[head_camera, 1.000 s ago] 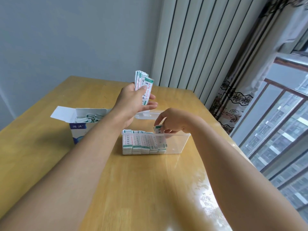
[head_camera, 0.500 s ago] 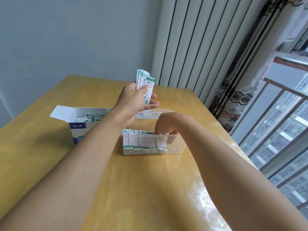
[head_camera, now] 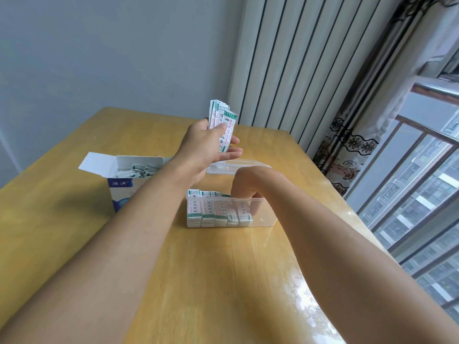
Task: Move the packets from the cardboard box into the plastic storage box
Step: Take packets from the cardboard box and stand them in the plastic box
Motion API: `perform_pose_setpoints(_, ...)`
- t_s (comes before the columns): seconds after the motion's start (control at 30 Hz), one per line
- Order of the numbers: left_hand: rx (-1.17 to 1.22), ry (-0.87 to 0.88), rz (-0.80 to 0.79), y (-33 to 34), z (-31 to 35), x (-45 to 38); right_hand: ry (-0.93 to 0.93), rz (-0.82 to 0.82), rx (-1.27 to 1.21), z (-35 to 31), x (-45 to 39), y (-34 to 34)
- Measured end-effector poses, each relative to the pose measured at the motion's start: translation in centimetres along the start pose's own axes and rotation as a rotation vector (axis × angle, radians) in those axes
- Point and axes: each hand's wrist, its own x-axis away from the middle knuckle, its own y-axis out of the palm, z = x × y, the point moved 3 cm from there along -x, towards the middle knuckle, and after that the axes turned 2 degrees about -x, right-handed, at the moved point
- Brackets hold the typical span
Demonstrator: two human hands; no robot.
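My left hand [head_camera: 203, 145] is raised above the table and grips a fanned stack of white-and-green packets [head_camera: 221, 120]. In front of me stands the clear plastic storage box [head_camera: 264, 216], with a row of upright packets [head_camera: 208, 212] filling its left part. My right hand [head_camera: 244, 183] reaches down into it, its fingertips on the rightmost packet [head_camera: 244, 214] of the row. To the left, the open blue-and-white cardboard box [head_camera: 121, 192] holds several loose packets [head_camera: 137, 170].
A clear plastic lid [head_camera: 238, 167] lies on the wooden table [head_camera: 223, 281] behind the storage box. The table's right edge runs beside a curtain [head_camera: 347, 145] and a window with a railing. A white radiator [head_camera: 285, 58] stands at the far wall.
My right hand has lowered one packet from above the storage box down into it, at the right end of the row. My left hand has stayed raised with its stack.
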Motion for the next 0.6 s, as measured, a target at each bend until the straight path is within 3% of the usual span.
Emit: perform_pose_setpoints(0.6, -0.016, -0.005, -0.012, 0.1, -0.1, 0.0, 0.017, 0.053, -0.033, -1.0, 0.1, -0.1)
